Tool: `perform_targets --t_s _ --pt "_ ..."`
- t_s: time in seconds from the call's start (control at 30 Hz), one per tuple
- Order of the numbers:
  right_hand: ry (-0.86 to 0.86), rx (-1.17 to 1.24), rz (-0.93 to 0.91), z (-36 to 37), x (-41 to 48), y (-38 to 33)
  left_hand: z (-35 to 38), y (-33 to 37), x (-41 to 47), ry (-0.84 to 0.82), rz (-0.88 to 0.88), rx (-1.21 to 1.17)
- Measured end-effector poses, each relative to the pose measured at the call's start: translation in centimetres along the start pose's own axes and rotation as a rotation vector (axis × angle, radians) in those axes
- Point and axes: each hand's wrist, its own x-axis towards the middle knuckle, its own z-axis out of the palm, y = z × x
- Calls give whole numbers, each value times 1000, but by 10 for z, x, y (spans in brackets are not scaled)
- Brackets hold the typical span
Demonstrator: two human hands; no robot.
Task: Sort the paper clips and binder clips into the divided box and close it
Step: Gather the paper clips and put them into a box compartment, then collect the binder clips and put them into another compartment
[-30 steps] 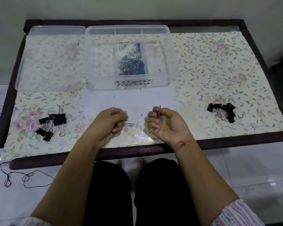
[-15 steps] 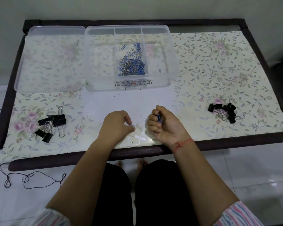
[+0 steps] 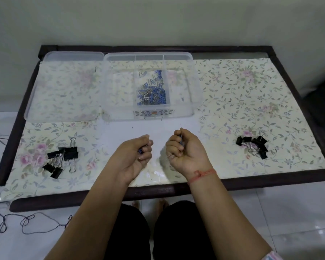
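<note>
The clear divided box point(image 3: 192, 85) stands at the back of the table, and its middle compartment holds a heap of blue and silver paper clips point(image 3: 152, 91). Both side compartments look bare. My left hand point(image 3: 134, 156) is curled shut on a blue paper clip that shows between the fingers. My right hand point(image 3: 184, 150) is closed around paper clips, a dark sliver peeking out by the thumb. Both hands hover near the front edge, in front of the box. One pile of black binder clips point(image 3: 61, 156) lies at the left, another pile of binder clips point(image 3: 254, 146) at the right.
The box's clear lid point(image 3: 64, 87) lies flat to the left of the box. A floral sheet covers the table point(image 3: 251, 184), which has a dark raised frame. Thin cord point(image 3: 26, 222) trails on the floor at the left. My knees sit under the front edge.
The blue paper clip that lay on the table between my hands is gone; my left hand reached over, pinched it and now holds it. My right hand stayed closed on its clips.
</note>
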Motion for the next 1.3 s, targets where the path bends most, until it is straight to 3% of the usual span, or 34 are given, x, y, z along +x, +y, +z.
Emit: perform_targets --t_s 0.13,0.27,0.43,0.63,0.77,0.93,1.0,1.13,1.3 --pt "-79 41 -34 48 8 -7 21 24 7 14 41 -240" --pt "-11 -68 -246 110 29 -21 55 72 23 36 181 -285" --pt "115 -289 -389 158 60 -31 82 114 64 110 223 -89" --pt "203 -697 -347 150 82 -23 79 112 84 161 182 319" --pt "206 -650 -386 150 58 -20 76 102 73 267 333 419" --pt "187 -495 -477 129 28 -2 65 83 19 393 550 383" --pt "170 -554 -491 112 17 16 41 72 -5 477 664 466" --pt "114 -813 -504 74 11 69 -28 48 -44 881 768 821" --pt "-27 -1560 -502 42 33 143 -109 36 -69 1176 586 953"
